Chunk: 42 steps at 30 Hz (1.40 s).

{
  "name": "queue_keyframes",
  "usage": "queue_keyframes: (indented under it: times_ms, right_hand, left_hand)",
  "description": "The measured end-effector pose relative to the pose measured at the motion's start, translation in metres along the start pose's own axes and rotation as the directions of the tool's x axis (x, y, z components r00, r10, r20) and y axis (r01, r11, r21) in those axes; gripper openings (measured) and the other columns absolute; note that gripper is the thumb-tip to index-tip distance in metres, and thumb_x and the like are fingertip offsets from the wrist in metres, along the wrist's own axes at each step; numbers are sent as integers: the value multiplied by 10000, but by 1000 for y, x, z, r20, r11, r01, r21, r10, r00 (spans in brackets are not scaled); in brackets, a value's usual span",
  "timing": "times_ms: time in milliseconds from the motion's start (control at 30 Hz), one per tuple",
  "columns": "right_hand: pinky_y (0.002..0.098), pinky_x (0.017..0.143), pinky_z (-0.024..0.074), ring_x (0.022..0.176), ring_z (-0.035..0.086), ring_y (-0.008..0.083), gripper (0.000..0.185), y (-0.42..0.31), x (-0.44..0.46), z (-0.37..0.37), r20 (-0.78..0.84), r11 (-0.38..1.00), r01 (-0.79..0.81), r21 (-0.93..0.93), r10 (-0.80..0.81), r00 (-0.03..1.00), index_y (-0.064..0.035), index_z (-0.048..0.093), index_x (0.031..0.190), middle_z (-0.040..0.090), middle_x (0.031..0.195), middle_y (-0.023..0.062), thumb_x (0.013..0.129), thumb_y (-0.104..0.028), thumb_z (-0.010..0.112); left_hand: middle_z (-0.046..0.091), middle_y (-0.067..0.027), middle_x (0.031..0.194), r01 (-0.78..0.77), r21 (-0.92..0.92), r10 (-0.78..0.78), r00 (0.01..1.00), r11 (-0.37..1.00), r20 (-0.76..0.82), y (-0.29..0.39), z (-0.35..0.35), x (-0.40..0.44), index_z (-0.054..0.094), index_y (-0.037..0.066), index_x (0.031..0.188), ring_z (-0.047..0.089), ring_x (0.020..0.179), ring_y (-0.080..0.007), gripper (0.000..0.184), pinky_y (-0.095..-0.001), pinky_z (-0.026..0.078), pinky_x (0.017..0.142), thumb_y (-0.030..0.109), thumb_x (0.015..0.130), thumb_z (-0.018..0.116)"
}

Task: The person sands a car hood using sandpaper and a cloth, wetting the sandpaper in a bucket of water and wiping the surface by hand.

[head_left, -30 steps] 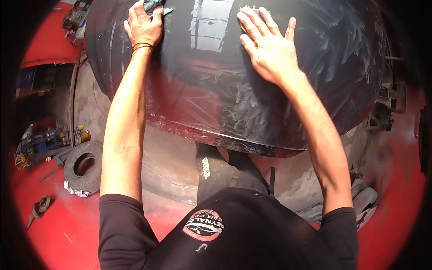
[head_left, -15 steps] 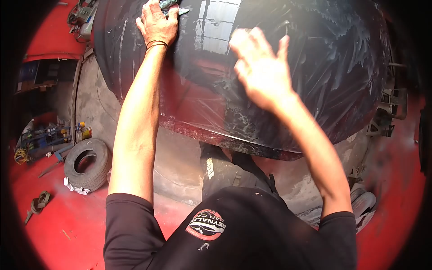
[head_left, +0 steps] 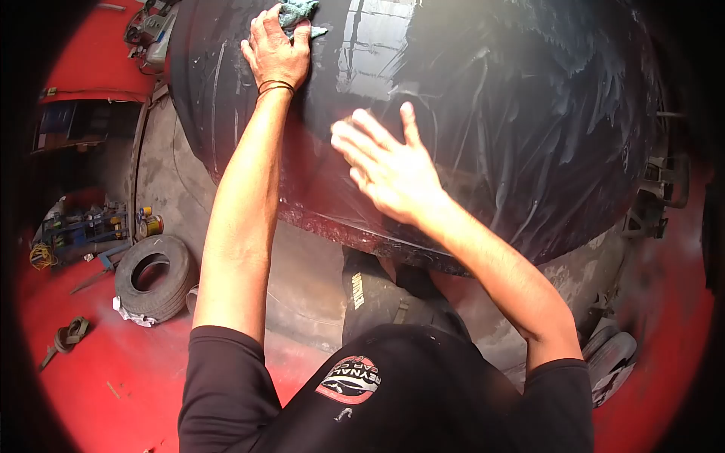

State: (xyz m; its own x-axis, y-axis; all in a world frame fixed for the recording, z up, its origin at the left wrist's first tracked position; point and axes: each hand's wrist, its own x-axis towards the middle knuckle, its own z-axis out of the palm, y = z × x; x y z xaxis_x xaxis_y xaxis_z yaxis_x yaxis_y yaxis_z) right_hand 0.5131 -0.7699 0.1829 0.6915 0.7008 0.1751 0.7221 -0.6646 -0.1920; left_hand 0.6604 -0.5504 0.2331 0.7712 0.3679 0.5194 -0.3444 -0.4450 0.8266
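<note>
Since the earlier frames, the right hand (head_left: 393, 174) is moving down the dark panel (head_left: 498, 174), toward its lower edge (head_left: 340, 234) and across toward the wearer's left. The panel itself is lying directly in front of the wearer, its curved surface filling the upper middle of the view and showing whitish streaks (head_left: 566, 53), mostly on the right side. The right palm is facing down over the panel; its fingers are extending nearly straight and close together, with the thumb standing apart. Blur is affecting the fingertips, so whether a pad is lying beneath them cannot be told. The left hand (head_left: 279, 57) is keeping its place high on the panel, its fingers and thumb closing around a green cloth (head_left: 298, 11), part of which is showing beyond the grip. In working terms, this change is probably bringing the right hand's stroke onto the near part of the surface, while the left hand is apparently serving as the cloth-holding side. Beyond the panel's lower edge, the wearer's trousers (head_left: 377, 294) are showing above a dark shirt (head_left: 453, 392). Farther out, a tyre (head_left: 155, 275) is lying at left, near the red floor (head_left: 83, 400).
</note>
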Motion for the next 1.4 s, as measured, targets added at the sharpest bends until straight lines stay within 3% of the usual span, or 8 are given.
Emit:
queue_keyframes:
  times_ms: [300, 367, 433, 633, 733, 967, 1233, 1400]
  right_hand:
    - [819, 1275, 64, 1657, 321, 243, 542, 40, 111, -12, -282, 947, -162, -278, 80, 956, -203, 497, 1652, 442, 1747, -56, 1143, -387, 474]
    - [809, 1282, 10, 1665, 304, 219, 571, 11, 70, 0, -192, 986, -78, -149, 49, 980, -241, 478, 1674, 421, 1760, -76, 1131, -414, 505]
    - [795, 1283, -42, 1668, 298, 196, 598, 4, 32, 2, -85, 993, 1, -122, -11, 996, -277, 469, 1684, 427, 1754, -96, 1114, -439, 542]
    - [833, 1261, 24, 1649, 340, 278, 553, 64, 119, -17, -285, 972, -130, -195, 71, 956, -179, 497, 1657, 446, 1743, -21, 1145, -383, 456]
    - [834, 1258, -6, 1651, 341, 280, 552, 68, 108, -27, -240, 970, -167, -176, 122, 963, -179, 494, 1661, 441, 1748, -24, 1150, -380, 437]
    - [866, 1225, 65, 1688, 226, 369, 632, 135, 72, -38, -378, 750, -655, -93, 582, 720, -91, 398, 1707, 319, 1813, 62, 1144, -380, 416]
    - [837, 1256, 88, 1675, 277, 303, 591, 158, 139, -62, -255, 865, -376, -332, 302, 919, -178, 423, 1696, 348, 1802, 10, 1142, -376, 366]
    - [875, 1221, 125, 1659, 285, 340, 573, 234, 29, -91, -453, 627, -777, -56, 678, 579, -137, 458, 1664, 401, 1758, 44, 1127, -334, 415]
  left_hand:
    - [843, -162, 1101, -245, 386, 247, 968, 889, 48, -3, -24, 7, 842, 14, 1116, 806, 1040, -278, 277, -412, 647, 924, 143, 893, 740]
    - [843, -134, 1133, 198, -211, -207, 978, 957, -18, -4, -26, 10, 841, 19, 1131, 788, 1107, -244, 244, -379, 629, 990, 86, 970, 670]
    - [842, -125, 1155, 336, -17, -333, 939, 942, 90, 26, -34, 13, 847, 40, 1135, 783, 1116, -228, 258, -368, 624, 999, 109, 963, 667]
    - [778, -51, 1298, -376, 709, 449, 888, 597, 93, -24, -21, 7, 785, 165, 1297, 699, 1076, -262, 406, -413, 529, 937, 194, 900, 705]
    - [488, -96, 1664, -156, 721, 172, 984, 675, 52, -80, -16, 4, 466, 271, 1599, 402, 1598, -318, 656, -668, 236, 1295, 515, 1024, 665]
    - [453, -127, 1679, -115, 735, 121, 992, 669, 44, -70, -11, 0, 441, 243, 1619, 377, 1606, -362, 673, -674, 209, 1308, 492, 1034, 663]
    - [472, -142, 1674, -143, 687, 104, 990, 713, 98, -66, -23, 8, 476, 227, 1594, 368, 1618, -362, 648, -703, 213, 1291, 485, 1038, 687]
    - [453, -134, 1676, -133, 730, 94, 991, 670, 93, -70, -19, 9, 454, 222, 1615, 356, 1618, -361, 675, -698, 209, 1296, 481, 1036, 684]
